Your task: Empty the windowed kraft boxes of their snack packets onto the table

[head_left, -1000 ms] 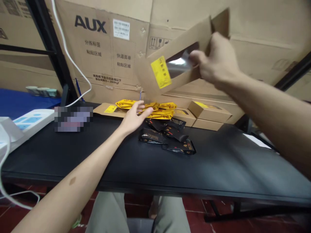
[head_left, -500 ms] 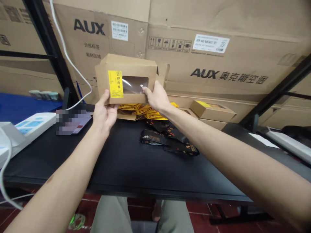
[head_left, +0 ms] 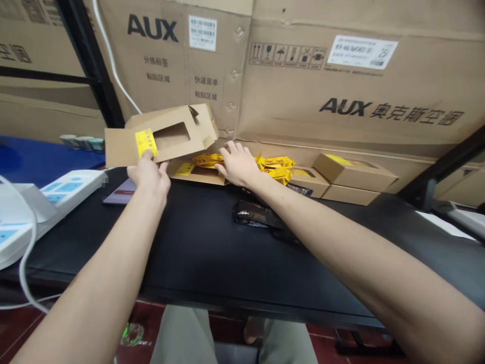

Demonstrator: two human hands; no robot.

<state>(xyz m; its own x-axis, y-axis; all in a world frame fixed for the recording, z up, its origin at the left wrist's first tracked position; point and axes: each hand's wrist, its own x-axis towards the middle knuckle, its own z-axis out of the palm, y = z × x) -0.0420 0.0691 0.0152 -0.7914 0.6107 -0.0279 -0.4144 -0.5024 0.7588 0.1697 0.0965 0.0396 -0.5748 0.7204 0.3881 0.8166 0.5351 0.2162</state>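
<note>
My left hand (head_left: 149, 177) grips a brown cardboard box (head_left: 120, 145) by its lower edge, with the thumb at the yellow label. The box is raised and tilted above the back left of the table. It has a clear window, and its right end stands open with flaps out. My right hand (head_left: 240, 165) is over a pile of yellow packets (head_left: 279, 163), fingers apart; whether it touches one I cannot tell. Another windowed box (head_left: 215, 177) lies below the pile's left part. Black packets (head_left: 253, 212) lie just in front, partly hidden by my right forearm.
Closed brown boxes (head_left: 356, 172) are stacked at the back right. Large AUX cartons (head_left: 288, 111) form a wall behind the black table (head_left: 197, 253). At the left are a white power strip (head_left: 71, 187), a phone (head_left: 120, 194) and a white cable (head_left: 28, 258). Black frame bars rise at both sides.
My right hand has let go of the box and moved down to the yellow packets. The left hand has carried the box leftward and tilted it; its open right end now shows.
</note>
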